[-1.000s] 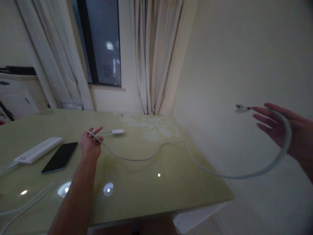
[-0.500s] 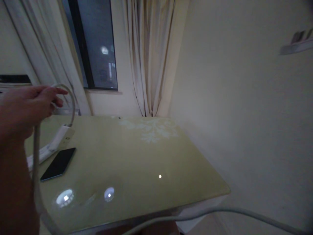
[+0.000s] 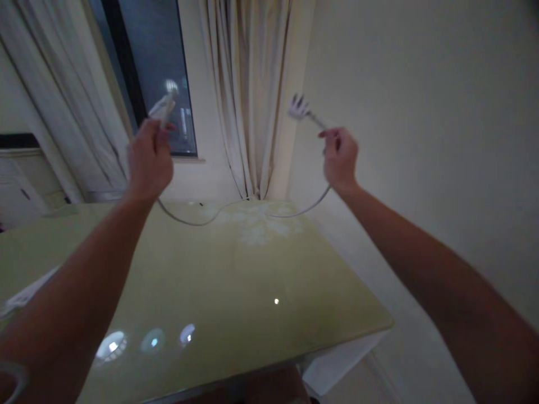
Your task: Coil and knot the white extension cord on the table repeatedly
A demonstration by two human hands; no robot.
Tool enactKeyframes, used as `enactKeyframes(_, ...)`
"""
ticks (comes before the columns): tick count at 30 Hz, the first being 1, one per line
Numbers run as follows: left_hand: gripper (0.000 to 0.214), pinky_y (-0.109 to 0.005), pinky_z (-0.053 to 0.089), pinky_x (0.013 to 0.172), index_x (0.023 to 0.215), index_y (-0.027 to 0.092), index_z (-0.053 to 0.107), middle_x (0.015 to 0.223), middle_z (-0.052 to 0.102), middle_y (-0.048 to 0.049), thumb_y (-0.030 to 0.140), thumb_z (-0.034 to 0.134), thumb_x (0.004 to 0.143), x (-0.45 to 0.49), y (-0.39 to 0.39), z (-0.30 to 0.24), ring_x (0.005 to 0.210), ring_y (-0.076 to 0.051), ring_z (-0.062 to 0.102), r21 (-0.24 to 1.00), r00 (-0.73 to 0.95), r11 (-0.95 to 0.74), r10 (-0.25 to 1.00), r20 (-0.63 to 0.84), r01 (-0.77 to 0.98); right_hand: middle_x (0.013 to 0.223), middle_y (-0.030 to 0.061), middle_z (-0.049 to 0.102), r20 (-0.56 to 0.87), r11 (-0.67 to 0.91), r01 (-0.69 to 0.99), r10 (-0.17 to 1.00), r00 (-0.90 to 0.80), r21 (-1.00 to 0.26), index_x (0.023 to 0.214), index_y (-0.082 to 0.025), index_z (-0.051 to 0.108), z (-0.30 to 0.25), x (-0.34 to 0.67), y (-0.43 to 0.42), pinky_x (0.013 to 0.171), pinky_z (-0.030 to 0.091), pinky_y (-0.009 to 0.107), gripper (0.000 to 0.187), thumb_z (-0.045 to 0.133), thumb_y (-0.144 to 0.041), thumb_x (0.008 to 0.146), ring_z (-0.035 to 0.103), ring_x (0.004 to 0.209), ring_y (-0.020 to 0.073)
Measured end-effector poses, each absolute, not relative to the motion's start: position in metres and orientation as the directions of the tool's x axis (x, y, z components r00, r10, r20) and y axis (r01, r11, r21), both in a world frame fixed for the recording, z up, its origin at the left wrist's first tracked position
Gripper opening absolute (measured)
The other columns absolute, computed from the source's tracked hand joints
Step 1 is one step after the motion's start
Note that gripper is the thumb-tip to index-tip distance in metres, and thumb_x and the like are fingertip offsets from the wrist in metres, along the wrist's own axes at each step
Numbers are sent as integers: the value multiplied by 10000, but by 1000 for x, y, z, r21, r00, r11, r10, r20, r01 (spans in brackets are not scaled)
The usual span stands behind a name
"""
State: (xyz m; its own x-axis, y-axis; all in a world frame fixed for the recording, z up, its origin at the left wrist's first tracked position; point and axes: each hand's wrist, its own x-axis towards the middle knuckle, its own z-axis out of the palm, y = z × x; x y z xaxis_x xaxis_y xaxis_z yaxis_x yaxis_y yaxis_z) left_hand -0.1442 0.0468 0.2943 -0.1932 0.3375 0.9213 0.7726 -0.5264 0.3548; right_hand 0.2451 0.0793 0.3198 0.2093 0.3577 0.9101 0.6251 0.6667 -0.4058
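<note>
Both my arms reach forward above a glossy green table [image 3: 236,280]. My left hand [image 3: 148,160] is closed round one end of a white cable [image 3: 219,212], and a small white adapter block [image 3: 162,106] sticks up from its fingers. My right hand [image 3: 339,157] pinches the other end, where a blurred multi-headed connector [image 3: 300,108] points up and left. Between the hands the cable sags in a loop that touches the far part of the table.
A white power strip [image 3: 25,292] shows at the table's left edge behind my left arm. Cream curtains [image 3: 248,95] and a dark window [image 3: 155,73] stand behind the table. A bare wall [image 3: 421,123] runs along the right, close to the table's right edge.
Both hands have lifted the cable ends and brought them forward above the far side of the table. The cable, earlier trailing wide past the table's near edge, now hangs short between them.
</note>
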Motion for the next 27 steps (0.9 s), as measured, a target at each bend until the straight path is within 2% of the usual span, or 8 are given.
enactKeyframes(5,301,-250,358,685,1195,156,660,833,685,-45,275,429,1044,-89,64,214,695,-150,589,416,-215,-354,485,847,838,649,-39,542,739,613,518,671,56,-596,1012,-142,707,145,148,54,584,302,234,294,486,-332,1047,456,575,103)
enactKeyframes(8,349,-264,354,663,1232,193,657,885,735,-73,338,390,1059,-68,62,173,724,-174,644,389,-185,-323,515,837,862,635,-29,519,603,527,385,791,105,-758,1003,-160,712,87,116,39,557,282,240,392,464,-462,1030,433,561,112)
enactKeyframes(13,339,-263,344,610,1218,200,694,891,766,-92,333,434,1046,-40,36,111,697,-175,666,216,0,-380,495,869,899,607,-48,403,427,433,-69,900,88,-899,1038,-151,703,68,108,22,499,242,226,518,509,-624,953,320,537,102)
enactKeyframes(17,281,-254,357,591,1128,228,725,742,723,-39,212,465,1021,-21,12,66,628,-143,631,-35,311,-573,391,866,819,580,-54,321,259,243,-343,966,-2,-907,1050,-119,740,63,121,16,469,198,217,794,369,-807,911,232,513,89)
enactKeyframes(19,310,-251,374,599,1152,227,709,675,676,-13,147,445,1010,-17,3,49,606,-136,610,-135,447,-651,341,827,747,608,-45,336,220,192,-397,975,-24,-897,1117,-124,748,57,127,12,467,213,207,850,363,-846,885,240,520,83)
enactKeyframes(21,328,-254,392,608,1219,217,674,654,643,0,134,438,1006,-18,-3,39,596,-138,595,-171,516,-692,327,792,701,653,-33,378,242,225,-386,970,6,-894,1178,-152,742,52,130,7,474,254,201,750,466,-788,892,283,544,83)
enactKeyframes(24,301,-258,427,636,1227,193,655,730,676,-26,201,445,1012,-27,-6,31,642,-145,621,-136,550,-746,341,762,652,702,-17,445,349,347,-309,936,49,-886,1149,-181,756,49,130,0,491,298,202,548,603,-644,898,344,587,90)
enactKeyframes(27,299,-266,433,651,1011,173,693,765,698,-64,303,423,1013,-46,-2,25,667,-154,640,-64,545,-762,399,737,644,687,-31,447,410,388,-304,912,-9,-870,1121,-194,759,48,126,-3,466,255,201,432,700,-539,869,315,552,73)
